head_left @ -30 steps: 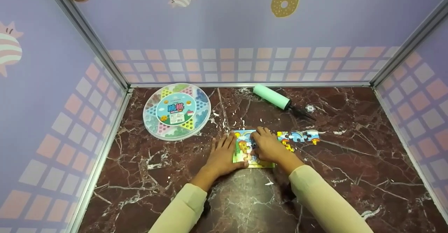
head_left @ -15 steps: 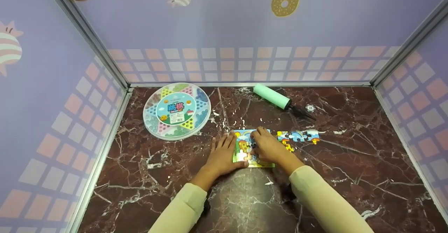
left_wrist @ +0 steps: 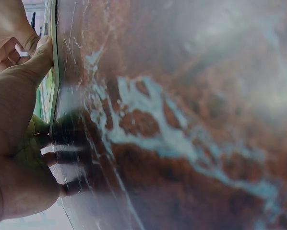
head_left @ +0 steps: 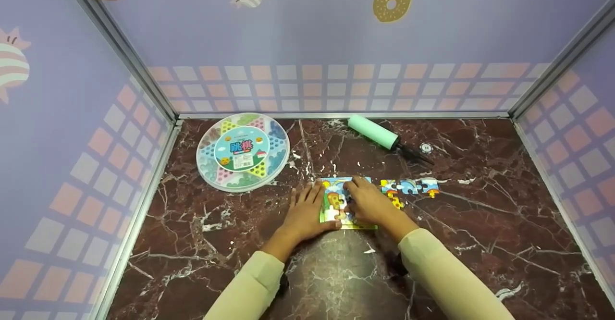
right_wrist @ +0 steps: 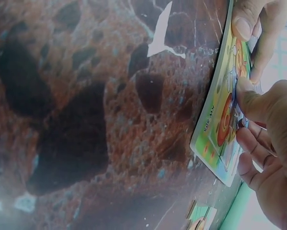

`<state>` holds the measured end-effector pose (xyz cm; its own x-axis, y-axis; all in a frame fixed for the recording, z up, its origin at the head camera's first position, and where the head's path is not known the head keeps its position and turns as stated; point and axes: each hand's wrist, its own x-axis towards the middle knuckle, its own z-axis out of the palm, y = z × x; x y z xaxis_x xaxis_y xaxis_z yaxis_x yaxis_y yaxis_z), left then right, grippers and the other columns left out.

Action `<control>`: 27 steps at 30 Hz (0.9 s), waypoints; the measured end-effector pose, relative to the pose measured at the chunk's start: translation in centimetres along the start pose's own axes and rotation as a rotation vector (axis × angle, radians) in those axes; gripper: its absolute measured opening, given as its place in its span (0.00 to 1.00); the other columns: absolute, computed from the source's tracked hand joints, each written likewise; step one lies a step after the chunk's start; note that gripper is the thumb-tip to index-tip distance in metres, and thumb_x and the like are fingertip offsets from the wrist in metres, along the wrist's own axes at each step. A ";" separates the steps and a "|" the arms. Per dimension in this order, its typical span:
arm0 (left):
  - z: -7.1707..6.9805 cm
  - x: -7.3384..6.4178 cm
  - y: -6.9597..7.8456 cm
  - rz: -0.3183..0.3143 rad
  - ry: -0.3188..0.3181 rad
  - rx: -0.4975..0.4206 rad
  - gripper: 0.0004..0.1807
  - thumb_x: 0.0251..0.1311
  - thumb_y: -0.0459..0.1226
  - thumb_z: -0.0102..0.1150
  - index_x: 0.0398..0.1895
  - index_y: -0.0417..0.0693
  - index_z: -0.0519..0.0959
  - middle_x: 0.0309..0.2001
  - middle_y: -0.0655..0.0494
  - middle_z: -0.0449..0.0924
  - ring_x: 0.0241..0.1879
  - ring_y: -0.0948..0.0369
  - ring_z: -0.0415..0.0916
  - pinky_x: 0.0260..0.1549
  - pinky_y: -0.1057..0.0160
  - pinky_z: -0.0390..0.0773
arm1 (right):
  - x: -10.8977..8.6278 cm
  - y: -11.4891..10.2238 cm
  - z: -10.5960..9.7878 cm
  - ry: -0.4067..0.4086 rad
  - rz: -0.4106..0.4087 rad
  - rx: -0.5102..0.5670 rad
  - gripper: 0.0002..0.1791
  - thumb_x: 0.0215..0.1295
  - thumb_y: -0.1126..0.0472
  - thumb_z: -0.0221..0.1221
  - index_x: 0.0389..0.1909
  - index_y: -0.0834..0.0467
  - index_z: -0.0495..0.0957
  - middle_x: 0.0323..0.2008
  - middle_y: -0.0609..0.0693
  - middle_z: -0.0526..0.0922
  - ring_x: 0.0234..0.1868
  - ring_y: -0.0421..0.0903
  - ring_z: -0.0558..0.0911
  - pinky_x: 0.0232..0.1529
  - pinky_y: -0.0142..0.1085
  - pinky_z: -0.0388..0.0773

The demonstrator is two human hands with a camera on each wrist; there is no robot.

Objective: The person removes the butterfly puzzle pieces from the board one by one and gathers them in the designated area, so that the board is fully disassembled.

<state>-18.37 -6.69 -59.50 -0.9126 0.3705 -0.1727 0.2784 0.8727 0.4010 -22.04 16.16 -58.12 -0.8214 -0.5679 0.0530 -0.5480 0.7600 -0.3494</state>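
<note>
A colourful jigsaw puzzle board [head_left: 362, 227] lies flat on the marble-patterned table, partly covered by both hands. At its left edge rests my left hand [head_left: 302, 216], fingers spread and fairly straight, thumb reaching over the near edge. Over the board's right half, my right hand [head_left: 370, 202] bends its thumb and fingers together, pinching a small dark-blue puzzle piece [head_left: 349, 199] that is mostly hidden. The right wrist view shows the right thumb [right_wrist: 251, 100] close against the board's printed face. Just right of the board lie several loose puzzle pieces [head_left: 409, 187].
A round Chinese checkers box [head_left: 242, 152] sits at the back left. Behind the puzzle lies a mint-green hand pump [head_left: 372, 131] with a black nozzle, beside a small round white disc [head_left: 425, 148]. Patterned walls [head_left: 307, 36] enclose the table's back and sides.
</note>
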 end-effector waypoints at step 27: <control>-0.1 0.1 0.1 0.005 0.004 0.021 0.65 0.66 0.71 0.66 0.91 0.42 0.50 0.92 0.46 0.45 0.91 0.43 0.44 0.88 0.30 0.41 | -0.1 -0.5 -0.1 0.093 -0.109 -0.013 0.32 0.64 0.55 0.76 0.64 0.69 0.81 0.49 0.61 0.77 0.42 0.53 0.79 0.45 0.53 0.85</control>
<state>-18.49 -6.64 -59.39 -0.9125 0.3733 -0.1671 0.2890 0.8776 0.3824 -21.65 15.86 -57.83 -0.7678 -0.6158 0.1769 -0.6361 0.7000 -0.3245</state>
